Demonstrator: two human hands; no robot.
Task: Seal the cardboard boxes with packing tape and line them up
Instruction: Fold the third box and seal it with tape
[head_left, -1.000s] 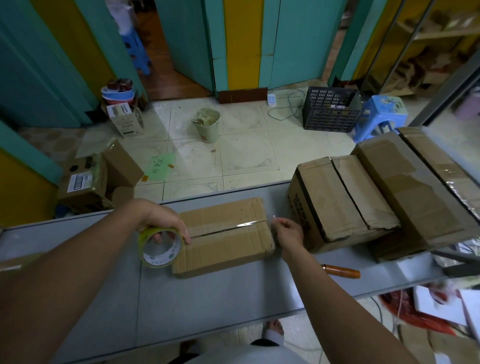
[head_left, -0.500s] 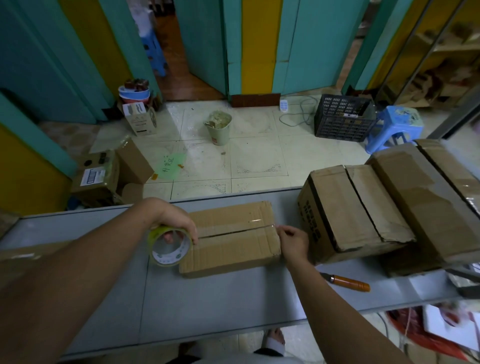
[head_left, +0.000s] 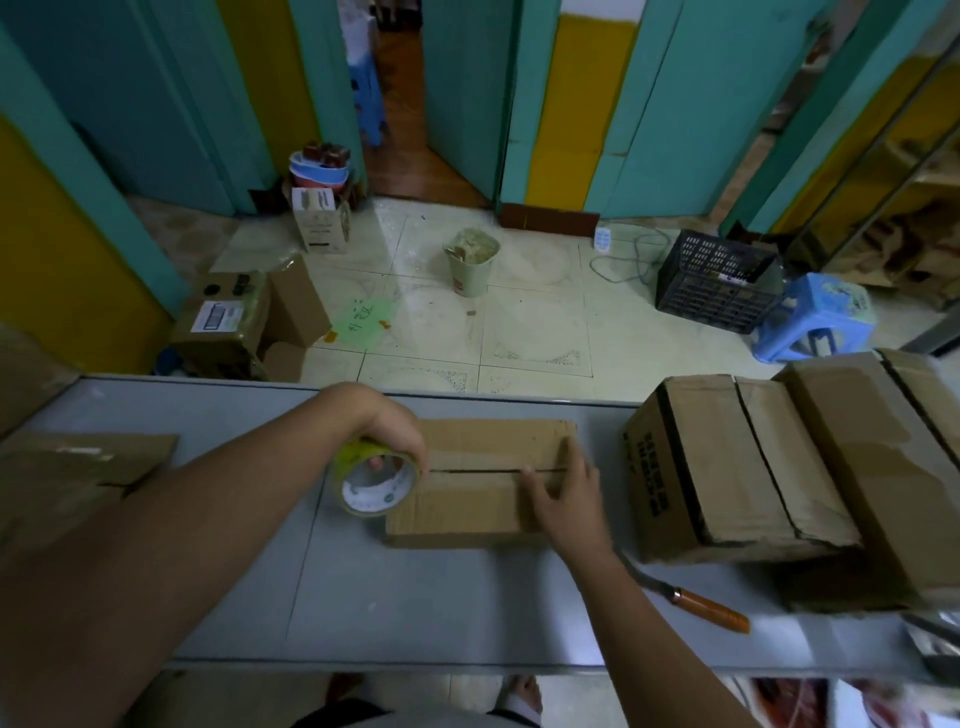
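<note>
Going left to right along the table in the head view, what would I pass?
Left-edge cardboard box, packing tape roll, small cardboard box, black-printed cardboard box, large right-edge cardboard box.

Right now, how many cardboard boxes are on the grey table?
4: a centre box beside the tape roll, a second box to its right, a large box far right, and a left-edge box. Others may lie beyond the frame.
</note>
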